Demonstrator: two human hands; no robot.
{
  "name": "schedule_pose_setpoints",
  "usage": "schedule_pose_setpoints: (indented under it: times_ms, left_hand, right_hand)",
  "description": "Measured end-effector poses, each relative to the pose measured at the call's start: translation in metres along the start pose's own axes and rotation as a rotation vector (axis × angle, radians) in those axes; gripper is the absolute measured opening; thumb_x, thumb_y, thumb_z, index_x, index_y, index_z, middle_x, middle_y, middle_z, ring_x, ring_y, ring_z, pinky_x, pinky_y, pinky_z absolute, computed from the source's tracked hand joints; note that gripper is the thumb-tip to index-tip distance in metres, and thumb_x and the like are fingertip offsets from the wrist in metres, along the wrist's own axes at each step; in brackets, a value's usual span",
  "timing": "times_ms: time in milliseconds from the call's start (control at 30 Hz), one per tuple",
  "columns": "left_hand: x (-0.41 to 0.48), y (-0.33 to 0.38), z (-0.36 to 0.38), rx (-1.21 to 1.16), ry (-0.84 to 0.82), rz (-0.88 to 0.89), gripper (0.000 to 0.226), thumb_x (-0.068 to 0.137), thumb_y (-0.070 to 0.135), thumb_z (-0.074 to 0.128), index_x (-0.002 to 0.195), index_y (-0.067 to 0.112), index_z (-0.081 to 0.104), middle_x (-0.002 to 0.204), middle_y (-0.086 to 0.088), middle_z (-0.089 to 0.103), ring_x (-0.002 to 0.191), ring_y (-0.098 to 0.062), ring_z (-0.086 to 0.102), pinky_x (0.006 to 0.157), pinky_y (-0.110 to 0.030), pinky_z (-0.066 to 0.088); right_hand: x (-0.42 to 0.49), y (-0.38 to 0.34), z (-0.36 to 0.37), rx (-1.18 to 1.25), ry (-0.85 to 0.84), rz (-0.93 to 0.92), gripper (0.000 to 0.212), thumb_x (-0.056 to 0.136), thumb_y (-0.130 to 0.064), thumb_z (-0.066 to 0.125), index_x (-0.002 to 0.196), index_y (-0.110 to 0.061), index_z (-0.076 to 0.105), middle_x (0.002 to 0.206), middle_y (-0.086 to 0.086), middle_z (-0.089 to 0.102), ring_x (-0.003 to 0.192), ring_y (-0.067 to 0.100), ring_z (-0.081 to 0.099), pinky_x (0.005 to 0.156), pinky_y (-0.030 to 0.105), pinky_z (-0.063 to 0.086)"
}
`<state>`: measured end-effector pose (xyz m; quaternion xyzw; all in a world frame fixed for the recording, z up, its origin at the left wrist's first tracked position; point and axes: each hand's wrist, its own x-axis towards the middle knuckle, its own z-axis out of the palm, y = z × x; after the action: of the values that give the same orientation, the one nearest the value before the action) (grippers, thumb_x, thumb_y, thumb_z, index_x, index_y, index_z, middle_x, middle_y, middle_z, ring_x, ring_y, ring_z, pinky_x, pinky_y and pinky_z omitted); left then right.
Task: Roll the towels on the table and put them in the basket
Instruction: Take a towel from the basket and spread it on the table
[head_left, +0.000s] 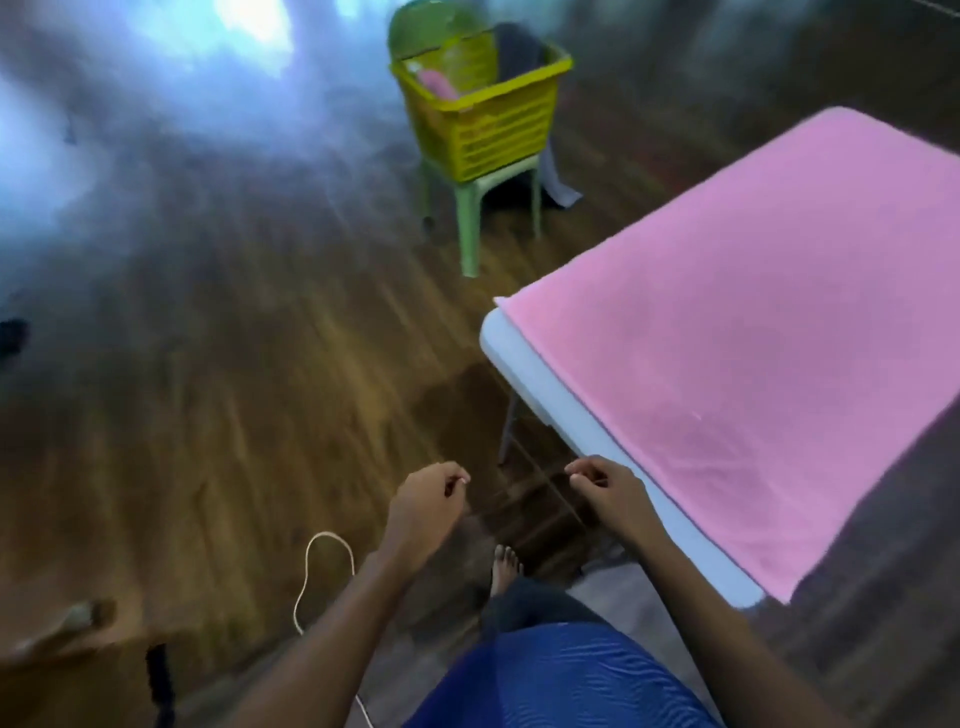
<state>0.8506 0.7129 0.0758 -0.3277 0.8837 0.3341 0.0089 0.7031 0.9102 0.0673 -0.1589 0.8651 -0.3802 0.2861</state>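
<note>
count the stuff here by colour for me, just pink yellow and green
pink: 2, the towel spread on the table and a cloth inside the basket
yellow: 1, the basket
green: 1, the chair under the basket
total: 4

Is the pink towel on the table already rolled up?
No, the pink towel lies spread out flat over the white table, with no roll in it.
</note>
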Motion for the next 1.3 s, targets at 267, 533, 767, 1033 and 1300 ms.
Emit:
schedule_pose_setpoints:
  times_ms: [267, 533, 767, 1033, 1300]
  left_hand:
    - [0.118, 0.062, 0.021, 0.11, -0.223, 0.319, 0.016, 0.094, 0.019, 0.054, 0.1, 0.026, 0.069, 0.091, 0.013, 0.064, 0.081, 0.0, 0.057, 0.075, -0.018, 0.045]
    - [0.225, 0.1, 0.047, 0.283, -0.315, 0.59, 0.019, 0.092, 0.016, 0.056, 0.106, 0.015, 0.069, 0.104, -0.003, 0.068, 0.096, -0.02, 0.06, 0.085, -0.032, 0.046]
    - [0.314, 0.099, 0.059, 0.559, -0.371, 0.872, 0.034, 0.072, -0.005, 0.063, 0.103, 0.01, 0.067, 0.099, -0.01, 0.062, 0.088, -0.031, 0.057, 0.07, -0.041, 0.048]
    - [0.358, 0.076, 0.056, 0.663, -0.462, 1.181, 0.046, 0.052, -0.002, 0.081, 0.094, 0.01, 0.066, 0.085, -0.005, 0.06, 0.069, -0.024, 0.057, 0.046, -0.034, 0.049]
    - [0.361, 0.071, 0.053, 0.689, -0.392, 1.193, 0.053, 0.038, -0.014, 0.076, 0.084, 0.008, 0.062, 0.076, -0.006, 0.057, 0.062, -0.027, 0.054, 0.041, -0.032, 0.043]
  right_hand:
    - [0.022, 0.045, -0.038, 0.102, 0.288, 0.274, 0.013, 0.087, -0.014, 0.061, 0.092, -0.022, 0.071, 0.089, -0.007, 0.068, 0.081, 0.01, 0.061, 0.065, 0.013, 0.039]
    - [0.022, 0.083, -0.039, -0.109, 0.448, 0.528, 0.032, 0.081, -0.002, 0.057, 0.108, -0.015, 0.069, 0.109, 0.012, 0.062, 0.101, 0.035, 0.059, 0.079, 0.036, 0.046]
    - [0.016, 0.102, -0.032, -0.405, 0.472, 0.742, 0.044, 0.079, -0.005, 0.057, 0.121, -0.017, 0.056, 0.112, 0.007, 0.054, 0.099, 0.029, 0.052, 0.074, 0.037, 0.043]
    - [0.016, 0.118, -0.034, -0.539, 0.514, 0.72, 0.035, 0.06, 0.008, 0.07, 0.09, -0.011, 0.064, 0.082, 0.006, 0.059, 0.069, 0.029, 0.056, 0.053, 0.033, 0.032]
    - [0.009, 0.131, -0.031, -0.637, 0.519, 0.638, 0.041, 0.048, 0.005, 0.081, 0.079, -0.011, 0.06, 0.076, 0.006, 0.056, 0.061, 0.029, 0.055, 0.047, 0.034, 0.041]
